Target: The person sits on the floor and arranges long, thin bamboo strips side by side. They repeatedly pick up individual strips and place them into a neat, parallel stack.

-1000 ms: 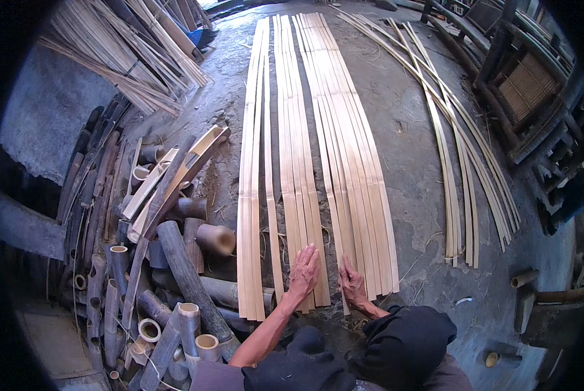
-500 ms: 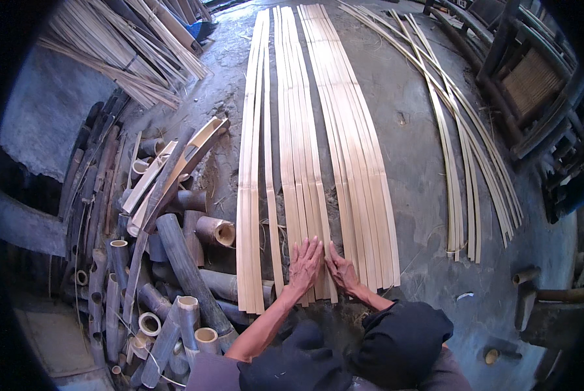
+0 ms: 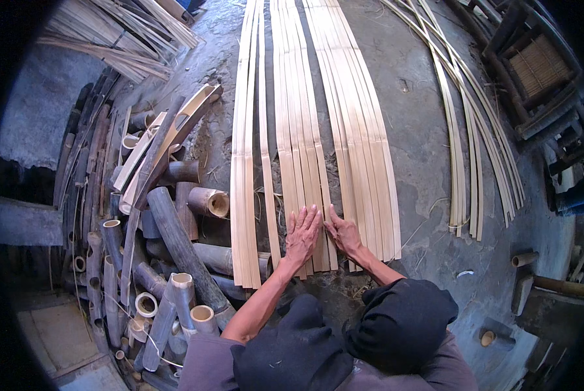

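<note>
Hands (image 3: 303,233) (image 3: 344,231) flat, open on bamboo strips (image 3: 318,137); cut bamboo tubes (image 3: 175,247) crowd left.

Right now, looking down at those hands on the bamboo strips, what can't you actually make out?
- Head view: far ends of the bamboo strips, cut off by the top edge.
- Strip surface under the left hand and right hand, covered by the palms.
- Lower layers of the bamboo tube pile, hidden by the tubes on top.
- Woven chair, bent and shaded at the rim.
</note>
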### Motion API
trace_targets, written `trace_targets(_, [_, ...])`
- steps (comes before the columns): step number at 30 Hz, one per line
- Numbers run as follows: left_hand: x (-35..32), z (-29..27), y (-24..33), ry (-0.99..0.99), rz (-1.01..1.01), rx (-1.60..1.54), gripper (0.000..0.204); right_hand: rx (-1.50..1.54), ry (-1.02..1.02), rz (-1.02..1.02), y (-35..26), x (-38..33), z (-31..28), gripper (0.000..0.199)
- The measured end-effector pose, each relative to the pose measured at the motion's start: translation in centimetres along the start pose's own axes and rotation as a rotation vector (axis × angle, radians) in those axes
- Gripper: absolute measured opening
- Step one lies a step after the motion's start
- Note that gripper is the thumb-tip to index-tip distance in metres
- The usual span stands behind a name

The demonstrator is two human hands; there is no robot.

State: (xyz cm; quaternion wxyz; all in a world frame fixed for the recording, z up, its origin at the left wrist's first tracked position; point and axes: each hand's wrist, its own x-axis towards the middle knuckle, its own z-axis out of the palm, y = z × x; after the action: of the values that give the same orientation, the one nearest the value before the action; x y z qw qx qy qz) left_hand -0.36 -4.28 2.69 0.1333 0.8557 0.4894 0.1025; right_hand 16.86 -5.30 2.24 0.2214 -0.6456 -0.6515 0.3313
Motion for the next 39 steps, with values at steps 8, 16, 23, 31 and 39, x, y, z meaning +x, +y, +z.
trace_targets(8, [0.2, 0.3, 0.1, 0.010, 0.012, 0.032, 0.052, -0.115, -0.017, -0.006, 0.5, 0.2, 0.2, 0.051])
trace_targets(16, [2.7, -0.2, 1.1, 0.061, -0.018, -0.121, 0.047, -0.309, 0.030, 0.005, -1.2, -1.8, -6.7, 0.056])
trace_targets(23, [13.1, 1.8, 3.1, 0.126, 0.034, -0.016, 0.073, -0.637, 0.135, -0.192, 5.6, -4.4, -4.8, 0.078])
trace_targets(31, [18.9, 3.5, 3.3, 0.066, 0.052, -0.042, 0.082, -0.618, 0.047, -0.118, 4.8, -5.6, -5.9, 0.079])
trace_targets(39, [19.8, 3.1, 3.3, 0.037, 0.096, -0.054, 0.080, -0.575, 0.150, -0.141, 6.1, -5.3, -4.7, 0.077])
